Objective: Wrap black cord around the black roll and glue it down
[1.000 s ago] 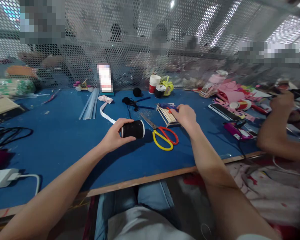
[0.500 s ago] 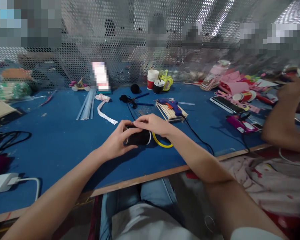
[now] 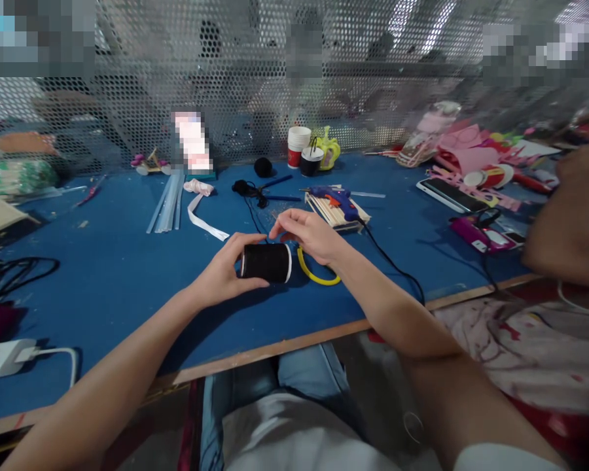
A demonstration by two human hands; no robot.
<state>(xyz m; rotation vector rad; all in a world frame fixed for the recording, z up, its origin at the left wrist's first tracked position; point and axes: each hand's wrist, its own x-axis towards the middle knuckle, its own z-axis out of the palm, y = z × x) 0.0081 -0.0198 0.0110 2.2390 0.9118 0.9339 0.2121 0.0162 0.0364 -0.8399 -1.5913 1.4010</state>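
A paper cup [image 3: 266,263] wrapped in black yarn lies on its side above the blue table, its white rim facing right. My left hand [image 3: 228,271] is closed around its left end, thumb below and fingers above. My right hand [image 3: 307,234] hovers just off the cup's upper right, fingers curled and tips close together. A thin strand of black yarn [image 3: 255,219] runs from a small tangled bundle [image 3: 248,191] down to these fingertips, where it is hard to see. Beneath the right wrist lies a yellow ring [image 3: 319,280], partly covered.
Behind the hands, a blue glue gun [image 3: 336,199] rests on a stick frame [image 3: 326,212], its cord trailing right. Further back are scissors [image 3: 279,197], a black ball [image 3: 263,167], stacked cups [image 3: 299,147] and glue sticks [image 3: 167,206]. Another person's arm [image 3: 562,216] is at right.
My right hand has lifted off the top of the cup and moved slightly right and away. More of the black wrapping now shows. My left hand keeps its hold.
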